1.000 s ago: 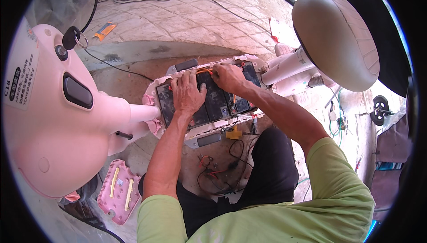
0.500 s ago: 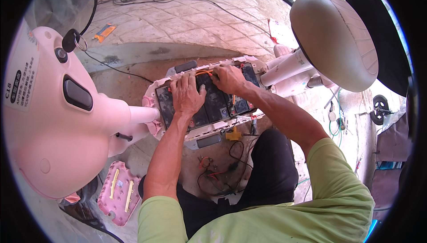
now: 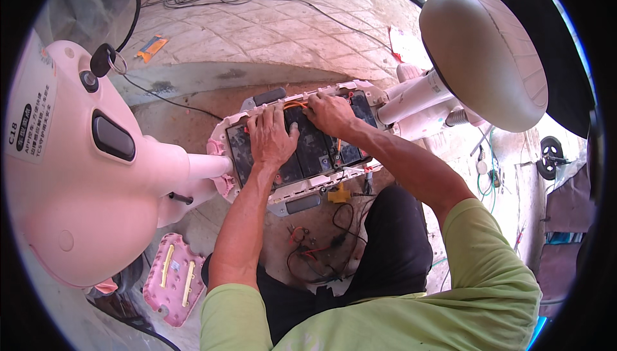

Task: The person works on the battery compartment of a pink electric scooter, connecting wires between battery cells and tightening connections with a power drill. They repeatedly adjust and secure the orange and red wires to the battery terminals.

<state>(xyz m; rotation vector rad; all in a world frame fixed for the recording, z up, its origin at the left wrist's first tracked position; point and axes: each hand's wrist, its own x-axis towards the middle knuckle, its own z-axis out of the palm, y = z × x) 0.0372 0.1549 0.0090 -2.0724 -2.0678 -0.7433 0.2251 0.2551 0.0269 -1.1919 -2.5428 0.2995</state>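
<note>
Batteries (image 3: 312, 150) sat in the pink scooter's (image 3: 96, 203) open floor compartment (image 3: 283, 193). Left hand (image 3: 272, 134) rested on them, thumb spread; right hand (image 3: 331, 113) curled at orange cable (image 3: 295, 104), pinch indiscernible. Neither had visibly shifted within a second: apparently no advance.

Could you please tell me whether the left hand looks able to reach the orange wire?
Probably yes: the left hand rests on the batteries close beside the orange wire, with nothing visible between hand and wire.
</note>
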